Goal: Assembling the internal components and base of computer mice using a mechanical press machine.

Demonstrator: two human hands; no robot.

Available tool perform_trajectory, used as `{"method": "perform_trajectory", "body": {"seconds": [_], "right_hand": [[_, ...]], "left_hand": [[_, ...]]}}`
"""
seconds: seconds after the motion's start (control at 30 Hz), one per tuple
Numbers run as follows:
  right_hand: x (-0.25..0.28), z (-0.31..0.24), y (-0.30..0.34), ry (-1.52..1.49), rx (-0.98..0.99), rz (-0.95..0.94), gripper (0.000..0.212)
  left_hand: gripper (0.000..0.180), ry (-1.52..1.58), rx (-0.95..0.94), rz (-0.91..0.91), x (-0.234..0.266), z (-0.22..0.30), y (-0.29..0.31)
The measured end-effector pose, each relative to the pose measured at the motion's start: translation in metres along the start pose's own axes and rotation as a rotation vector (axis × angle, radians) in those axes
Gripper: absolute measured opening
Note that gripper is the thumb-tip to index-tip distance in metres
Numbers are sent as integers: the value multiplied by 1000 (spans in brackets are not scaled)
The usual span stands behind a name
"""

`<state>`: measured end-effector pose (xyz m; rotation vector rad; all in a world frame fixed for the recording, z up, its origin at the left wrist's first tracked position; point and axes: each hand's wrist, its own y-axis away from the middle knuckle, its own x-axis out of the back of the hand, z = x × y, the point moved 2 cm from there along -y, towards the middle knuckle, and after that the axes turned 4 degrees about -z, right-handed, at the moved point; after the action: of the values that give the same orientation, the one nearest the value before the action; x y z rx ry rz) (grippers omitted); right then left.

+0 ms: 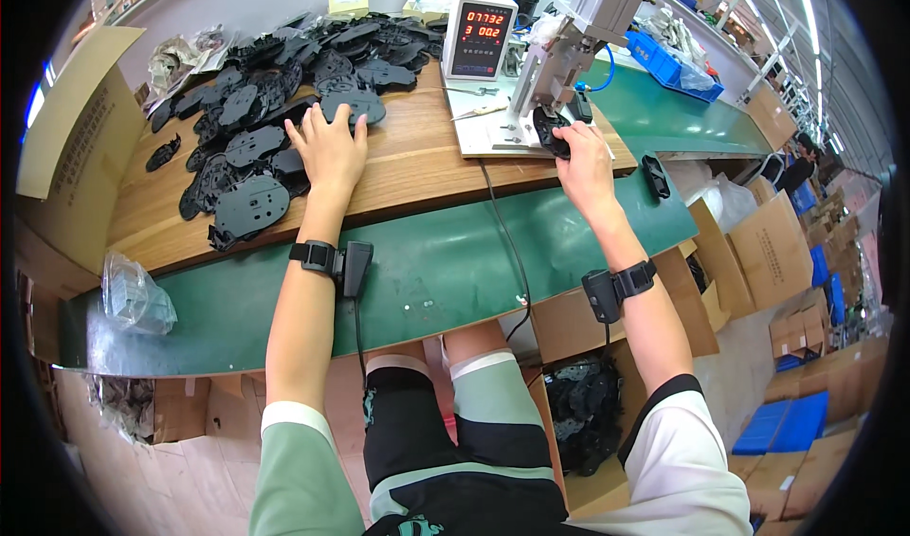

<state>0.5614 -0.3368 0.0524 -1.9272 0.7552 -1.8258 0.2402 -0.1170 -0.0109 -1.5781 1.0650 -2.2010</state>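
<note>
My left hand (332,152) reaches over a heap of black plastic parts (251,147), its fingers spread. Its fingertips are at a flat, rounded black plate (358,107); whether they touch it I cannot tell. My right hand (586,162) is closed on a small black plastic part (548,128) at the base of a bench press (550,72). The fingers cover some of that part, and it sits under the press head. Beside the press stands a white control box (479,36) with a lit red display.
A pointed tool (482,112) lies on the press's white base. An open carton (71,143) stands at the left, near a clear plastic bag (137,294). Another black part (655,177) rests right of the wooden board. Below, a carton holds black pieces (583,413). A blue crate (671,67) stands farther back.
</note>
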Motion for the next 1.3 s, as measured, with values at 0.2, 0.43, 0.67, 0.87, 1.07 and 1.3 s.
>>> {"method": "perform_trajectory", "body": {"seconds": [0.2,0.43,0.67,0.87,1.07,1.3], "right_hand": [[2,-3,0,2,17,14,39],[0,1,3,-17,-3,26,38],[-5,5,2,-12,21,43,37],[-6,5,2,-22,24,58,31],[4,12,-1,-58,26,15,28],[58,4,94,-297,-160,312,38]], "left_hand": [[43,141,39,-52,20,-3,-6],[56,405,-175,43,24,9,-5],[27,723,-376,31,48,53,9],[27,578,-276,-263,46,67,26],[38,690,-434,-121,70,102,35],[49,534,-821,-62,57,197,44]]}}
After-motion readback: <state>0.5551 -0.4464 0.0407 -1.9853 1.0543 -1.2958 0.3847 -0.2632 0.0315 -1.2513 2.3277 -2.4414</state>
